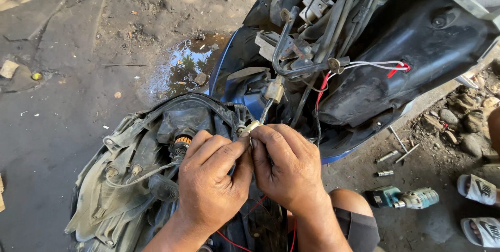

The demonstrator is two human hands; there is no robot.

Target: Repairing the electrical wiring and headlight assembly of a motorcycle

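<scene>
Now both hands — left hand (211,179), right hand (286,166) — pinch white connector (251,126) (dusty headlight housing (130,179) below).

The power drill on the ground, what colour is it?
The drill is teal with black and grey parts, seen in the head view, lying right of the person's hands.

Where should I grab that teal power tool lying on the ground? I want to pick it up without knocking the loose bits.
Probably the teal power tool's ribbed body near the right end, coming from above. It lies flat on the ground, and the loose metal bits sit apart, farther from the camera, so a straight-down reach likely clears them.
</scene>
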